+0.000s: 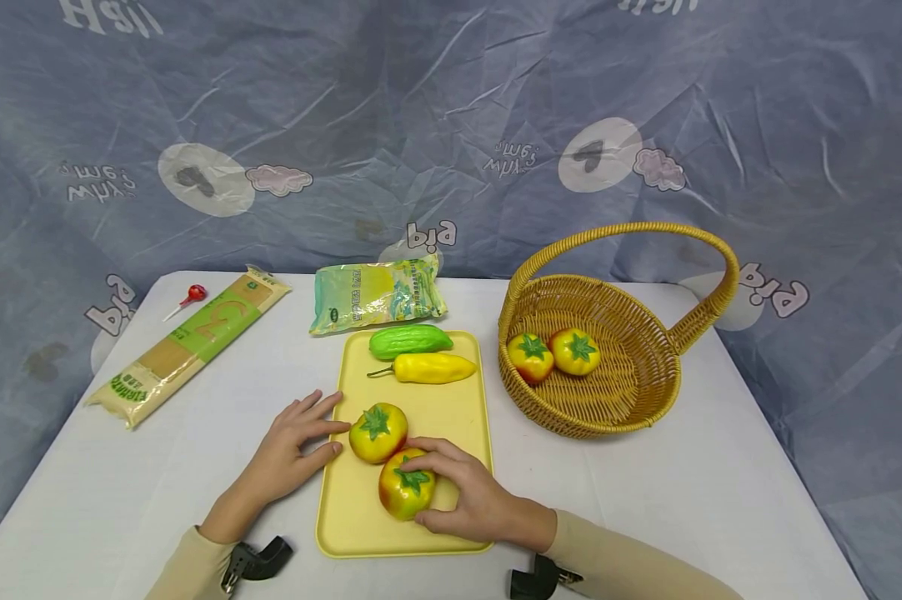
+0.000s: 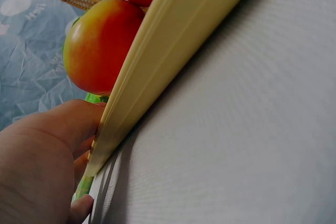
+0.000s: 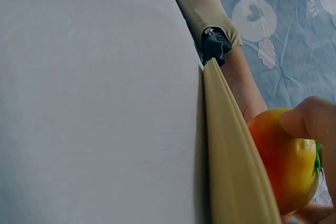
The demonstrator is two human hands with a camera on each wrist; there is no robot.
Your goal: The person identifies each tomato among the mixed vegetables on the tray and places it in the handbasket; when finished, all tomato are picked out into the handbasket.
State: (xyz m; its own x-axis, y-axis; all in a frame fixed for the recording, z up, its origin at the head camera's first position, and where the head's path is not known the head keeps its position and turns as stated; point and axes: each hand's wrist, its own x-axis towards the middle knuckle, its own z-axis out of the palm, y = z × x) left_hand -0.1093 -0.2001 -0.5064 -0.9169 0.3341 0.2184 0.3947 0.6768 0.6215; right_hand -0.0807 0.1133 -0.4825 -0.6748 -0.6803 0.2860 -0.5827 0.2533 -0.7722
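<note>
Yellow-and-red tomatoes with green leafy tops lie on a pale yellow tray (image 1: pixel 451 417). My right hand (image 1: pixel 466 492) grips the nearer tomato (image 1: pixel 402 493), fingers over its top and thumb at its lower right side. In the right wrist view the thumb presses on this tomato (image 3: pixel 278 166) just beyond the tray rim (image 3: pixel 231 145). The other tomato (image 1: pixel 372 442) sits beside it, up and to the left. My left hand (image 1: pixel 289 446) has its fingers spread at the tray's left rim. A green bitter melon (image 1: pixel 409 341) and a yellow pepper (image 1: pixel 436 368) lie at the tray's far end.
A wicker basket (image 1: pixel 664 400) with a tall handle stands right of the tray, holding two tomatoes (image 1: pixel 574 352). Behind the tray lies a green-yellow packet (image 1: pixel 376 292). A pack of noodles (image 1: pixel 196 337) and a red lollipop (image 1: pixel 196 292) lie at the left.
</note>
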